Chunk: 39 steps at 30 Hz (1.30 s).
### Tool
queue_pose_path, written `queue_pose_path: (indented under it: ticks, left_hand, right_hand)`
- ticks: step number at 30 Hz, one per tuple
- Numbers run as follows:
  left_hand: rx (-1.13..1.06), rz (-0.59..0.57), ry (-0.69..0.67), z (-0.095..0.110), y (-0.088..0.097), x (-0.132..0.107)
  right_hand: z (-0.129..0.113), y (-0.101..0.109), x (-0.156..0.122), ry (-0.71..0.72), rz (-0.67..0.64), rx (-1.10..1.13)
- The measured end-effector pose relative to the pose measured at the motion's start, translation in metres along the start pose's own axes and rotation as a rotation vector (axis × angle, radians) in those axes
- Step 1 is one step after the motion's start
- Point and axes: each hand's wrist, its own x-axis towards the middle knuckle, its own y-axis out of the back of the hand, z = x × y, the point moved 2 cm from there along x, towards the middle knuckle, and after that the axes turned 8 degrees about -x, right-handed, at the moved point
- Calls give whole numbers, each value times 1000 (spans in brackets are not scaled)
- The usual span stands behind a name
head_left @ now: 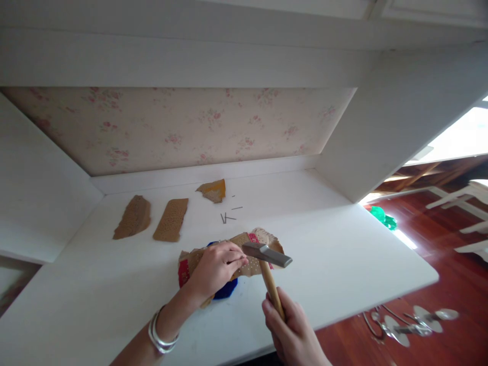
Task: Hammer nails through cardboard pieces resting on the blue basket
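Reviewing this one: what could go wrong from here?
The hammer in the right hand looks very close to the left hand, so a stray blow might hit it. The perforated cardboard lies unevenly over a blue object, so it could shift.

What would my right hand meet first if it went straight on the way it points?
Probably the dotted brown piece ahead of the right hand and its hammer; their height above it is unclear.
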Motion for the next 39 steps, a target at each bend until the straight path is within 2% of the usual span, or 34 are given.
queue_pose_path:
  ticks: [6,10,15,20,25,32,39]
  left_hand:
    - [17,-5,63,1,1,-1]
    - [76,-12,44,-1,-1,-2]
    - [95,-29,50,-2,-1,-3]
    - [88,-35,32,-4,-3,-3]
    - [79,-30,53,-5,-3,-3]
    - [121,-98,38,-4,-4,-4]
    - [92,-81,19,-2,-4,-5]
  right_hand:
    - [2,2,-3,-1,-18,-65]
    - [-2,6,-4,34,18,-65]
    - [-8,11,-4,-36,-19,-167]
    - [-9,11,-6,12,22,-180]
    - [-13,12,-5,-18,16,-212]
    - [-22,14,-1,-6,9,-231]
    - [-10,11,-1,-21,-14,-243]
